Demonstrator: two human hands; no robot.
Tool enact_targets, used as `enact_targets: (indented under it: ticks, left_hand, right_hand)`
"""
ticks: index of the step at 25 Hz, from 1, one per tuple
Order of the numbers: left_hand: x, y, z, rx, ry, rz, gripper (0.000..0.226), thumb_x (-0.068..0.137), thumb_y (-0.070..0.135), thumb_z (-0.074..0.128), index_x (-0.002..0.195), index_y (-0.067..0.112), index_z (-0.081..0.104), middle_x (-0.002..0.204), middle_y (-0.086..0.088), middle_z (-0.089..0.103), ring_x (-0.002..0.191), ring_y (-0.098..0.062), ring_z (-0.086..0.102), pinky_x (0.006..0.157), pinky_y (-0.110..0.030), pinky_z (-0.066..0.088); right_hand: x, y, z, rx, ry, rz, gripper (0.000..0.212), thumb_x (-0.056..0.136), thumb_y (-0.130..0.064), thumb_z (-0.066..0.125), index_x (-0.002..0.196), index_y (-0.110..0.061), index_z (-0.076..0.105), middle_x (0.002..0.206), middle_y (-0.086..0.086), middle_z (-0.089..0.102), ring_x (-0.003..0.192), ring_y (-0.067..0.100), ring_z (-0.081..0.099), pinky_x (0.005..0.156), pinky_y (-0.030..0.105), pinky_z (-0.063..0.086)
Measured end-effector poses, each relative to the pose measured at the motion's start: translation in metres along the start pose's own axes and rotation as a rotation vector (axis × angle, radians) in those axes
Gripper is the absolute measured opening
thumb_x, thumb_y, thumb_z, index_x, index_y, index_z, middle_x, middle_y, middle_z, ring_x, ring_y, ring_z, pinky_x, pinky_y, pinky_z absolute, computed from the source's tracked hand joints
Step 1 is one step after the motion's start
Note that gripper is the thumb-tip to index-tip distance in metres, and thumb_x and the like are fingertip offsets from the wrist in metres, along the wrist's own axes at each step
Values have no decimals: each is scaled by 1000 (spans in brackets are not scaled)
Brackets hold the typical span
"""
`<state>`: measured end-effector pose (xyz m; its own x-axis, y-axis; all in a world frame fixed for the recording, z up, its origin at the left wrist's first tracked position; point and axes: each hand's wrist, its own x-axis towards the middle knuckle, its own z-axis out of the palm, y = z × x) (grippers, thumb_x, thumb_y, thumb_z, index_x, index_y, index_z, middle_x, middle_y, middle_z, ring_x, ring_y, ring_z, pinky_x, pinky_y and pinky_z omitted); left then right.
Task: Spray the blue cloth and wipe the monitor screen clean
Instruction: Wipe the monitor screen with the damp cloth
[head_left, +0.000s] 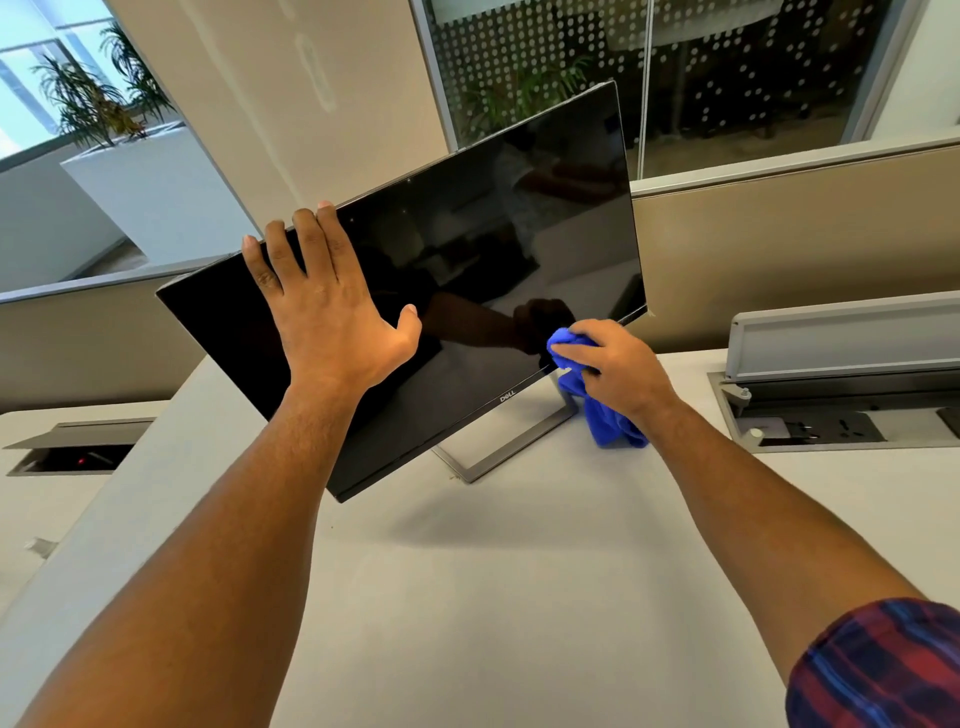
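Observation:
A black monitor (493, 249) with a dark, switched-off screen stands on a silver frame stand (511, 441) on the white desk (519, 597). My left hand (322, 306) lies flat on the left part of the screen, its fingertips curled over the top edge. My right hand (613, 369) holds a bunched blue cloth (602, 410) and presses it against the screen's lower right corner. Part of the cloth hangs down below the hand. No spray bottle is in sight.
A cable hatch with sockets and a raised grey lid (841, 338) sits at the right of the desk. Another open hatch (78, 452) is at the left. A beige partition (805, 239) runs behind the monitor, with glass walls and a white planter (145, 182) beyond.

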<state>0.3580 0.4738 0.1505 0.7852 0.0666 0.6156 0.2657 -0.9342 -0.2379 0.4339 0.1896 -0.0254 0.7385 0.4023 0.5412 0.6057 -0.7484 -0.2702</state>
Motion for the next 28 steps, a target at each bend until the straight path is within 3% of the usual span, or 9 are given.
enact_targets:
  ticks: [1,4,5,9,13,17,21,25,28]
  left_hand:
    - [0,0,0,2,3,0,111,73,70,45,156,2,17,155,-23,28,143,-50,26,123,-64,9]
    - [0,-1,-1,-1,-1,4,110,74,70,45,156,2,16,155,-23,28,143,-49,26,123,-63,9]
    - [0,-2,-1,0,-2,10,110,74,70,44,156,2,16,154,-23,28,143,-49,27,123,-63,9]
    - [0,-2,-1,8,11,13,109,74,70,45,155,3,18,153,-23,29,142,-49,28,122,-63,10]
    - [0,0,0,7,20,-2,108,74,69,46,155,3,17,153,-23,29,142,-49,28,122,-64,10]
    - [0,0,1,-5,35,1,106,75,69,45,155,4,19,152,-22,31,142,-48,29,123,-63,9]
    - [0,-3,4,-32,55,7,105,76,70,45,155,4,20,153,-21,32,143,-46,28,123,-61,8]
    - [1,-3,5,-30,66,3,104,77,71,46,154,4,21,152,-21,33,142,-46,30,123,-62,9]
    - [1,-2,6,-22,64,-2,105,77,71,44,154,4,21,152,-20,33,141,-46,30,123,-62,9]
  right_hand:
    - [0,6,-2,-9,-24,-11,40,82,0,75,121,-5,70,126,19,64,110,38,62,96,44,53]
    - [5,18,-5,91,123,404,38,87,-4,70,124,-7,67,123,14,64,106,31,62,93,36,52]
    - [6,18,-6,108,160,461,38,88,-4,68,127,-7,66,123,14,63,106,31,62,93,36,52]
    - [6,27,-7,120,110,307,38,89,-3,69,127,-5,67,128,16,63,112,33,61,101,41,51]
    - [13,34,-8,175,204,543,41,91,-4,66,131,-8,63,123,13,63,106,28,61,95,36,53]
    - [-1,40,-3,150,112,365,43,91,-4,67,133,-6,61,128,17,60,113,31,59,100,38,49]
    - [3,51,-2,202,196,606,38,96,-11,62,134,-6,59,124,16,61,108,29,61,97,38,51]
    - [-7,51,2,124,55,374,41,94,-8,65,134,-5,58,131,19,57,114,33,58,101,39,47]
    - [-5,58,1,94,101,487,35,96,-15,63,129,-3,61,125,17,60,109,32,60,96,39,50]
